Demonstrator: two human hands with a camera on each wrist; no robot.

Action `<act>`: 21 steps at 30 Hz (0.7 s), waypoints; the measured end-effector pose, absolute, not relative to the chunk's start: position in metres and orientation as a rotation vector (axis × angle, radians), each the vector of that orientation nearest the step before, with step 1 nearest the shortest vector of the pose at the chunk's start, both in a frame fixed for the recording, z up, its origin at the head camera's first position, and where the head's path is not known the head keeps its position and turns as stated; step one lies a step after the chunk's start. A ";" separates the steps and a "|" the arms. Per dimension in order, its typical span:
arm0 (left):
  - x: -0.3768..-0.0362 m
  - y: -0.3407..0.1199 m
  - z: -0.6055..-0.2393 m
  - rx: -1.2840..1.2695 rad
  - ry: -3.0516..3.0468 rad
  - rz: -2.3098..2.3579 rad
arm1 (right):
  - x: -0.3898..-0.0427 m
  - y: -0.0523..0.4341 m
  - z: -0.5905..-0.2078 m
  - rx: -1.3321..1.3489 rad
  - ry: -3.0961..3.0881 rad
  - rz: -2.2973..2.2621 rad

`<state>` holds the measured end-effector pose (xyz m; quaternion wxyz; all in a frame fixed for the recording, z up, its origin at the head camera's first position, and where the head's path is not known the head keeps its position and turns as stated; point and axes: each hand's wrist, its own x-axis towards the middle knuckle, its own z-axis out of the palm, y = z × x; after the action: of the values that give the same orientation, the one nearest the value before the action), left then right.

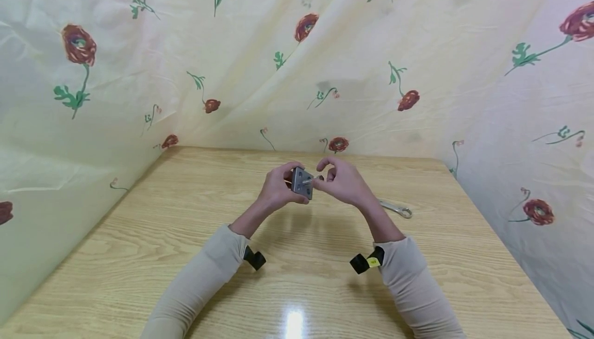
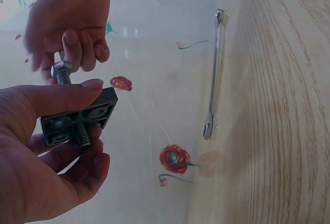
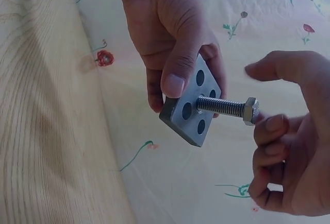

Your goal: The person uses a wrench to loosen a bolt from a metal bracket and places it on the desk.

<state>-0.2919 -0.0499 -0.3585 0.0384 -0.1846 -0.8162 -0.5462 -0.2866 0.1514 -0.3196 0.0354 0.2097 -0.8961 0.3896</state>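
Note:
My left hand (image 1: 284, 188) grips a grey square metal plate (image 3: 192, 105) with several holes, thumb on its front face and fingers behind it, held above the table. A threaded bolt (image 3: 223, 106) passes through the plate's middle hole, and its end sticks out the back (image 2: 81, 134). My right hand (image 1: 330, 179) has its curled fingers at the bolt's hex head (image 2: 61, 70) and pinches it. In the right wrist view one of its fingers stands clear above the head.
A wooden table (image 1: 185, 236) lies under both hands. A flat metal wrench (image 1: 395, 208) lies on it, right of my right wrist. Floral cloth (image 1: 139, 71) walls off the back and both sides.

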 end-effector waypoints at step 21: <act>-0.293 -0.050 -0.360 -0.576 -2.497 -1.654 | -0.289 0.144 -0.331 0.393 -2.838 1.484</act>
<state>-0.2933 -0.0498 -0.3604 0.0457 -0.1886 -0.8178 -0.5418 -0.2888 0.1435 -0.3307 -0.0424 0.1218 -0.8788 0.4595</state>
